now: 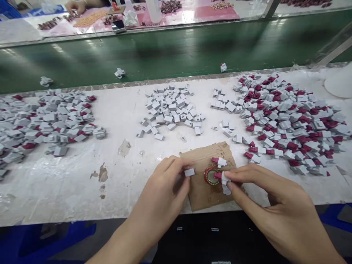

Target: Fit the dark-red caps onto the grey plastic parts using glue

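Note:
Between the thumb and fingers of my left hand (165,183) is a small grey block (189,172), over the left part of a cardboard piece (200,200). My right hand (272,198) pinches a grey and dark red part (224,179), its red end over a red-rimmed bottle cap (209,176) on the cardboard. Another grey and red part (219,161) lies just above the cap. The two held pieces are apart. Beyond my hands sits a pile of plain grey blocks (172,106).
A big heap of grey and red parts (291,121) spreads at the right, another heap (49,117) at the left. A green belt (165,53) runs behind the white table (118,190), with a few parts on it. Across it, another person's hand (76,6) touches small parts.

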`<state>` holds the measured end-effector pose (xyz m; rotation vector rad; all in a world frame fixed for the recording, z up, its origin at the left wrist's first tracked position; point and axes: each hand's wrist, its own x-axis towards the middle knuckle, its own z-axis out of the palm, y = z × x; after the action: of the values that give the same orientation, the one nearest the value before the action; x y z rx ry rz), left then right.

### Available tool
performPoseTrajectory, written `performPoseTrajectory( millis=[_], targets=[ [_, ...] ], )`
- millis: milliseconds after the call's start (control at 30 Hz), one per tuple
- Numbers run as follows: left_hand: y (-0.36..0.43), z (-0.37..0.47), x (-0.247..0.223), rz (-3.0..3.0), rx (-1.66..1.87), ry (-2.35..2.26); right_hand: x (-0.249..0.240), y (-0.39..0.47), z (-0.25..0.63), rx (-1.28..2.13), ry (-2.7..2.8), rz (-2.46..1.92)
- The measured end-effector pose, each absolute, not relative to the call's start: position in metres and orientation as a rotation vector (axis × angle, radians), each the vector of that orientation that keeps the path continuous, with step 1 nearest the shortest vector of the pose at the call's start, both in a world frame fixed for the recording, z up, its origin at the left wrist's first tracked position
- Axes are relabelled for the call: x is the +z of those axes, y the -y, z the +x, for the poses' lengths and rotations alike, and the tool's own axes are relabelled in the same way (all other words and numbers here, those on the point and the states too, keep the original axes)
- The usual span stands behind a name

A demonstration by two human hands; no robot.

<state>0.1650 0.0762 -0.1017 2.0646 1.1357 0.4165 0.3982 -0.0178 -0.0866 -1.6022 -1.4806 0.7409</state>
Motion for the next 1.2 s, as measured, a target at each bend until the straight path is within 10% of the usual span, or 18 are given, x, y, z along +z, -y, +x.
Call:
performPoseTrajectory(
  millis=[1200],
  targets=[
    [-0.105, 0.218, -0.072, 1.178, 0.51, -0.744, -0.1, -0.012, 0.409, 1.234, 0.667, -1.199]
  ],
)
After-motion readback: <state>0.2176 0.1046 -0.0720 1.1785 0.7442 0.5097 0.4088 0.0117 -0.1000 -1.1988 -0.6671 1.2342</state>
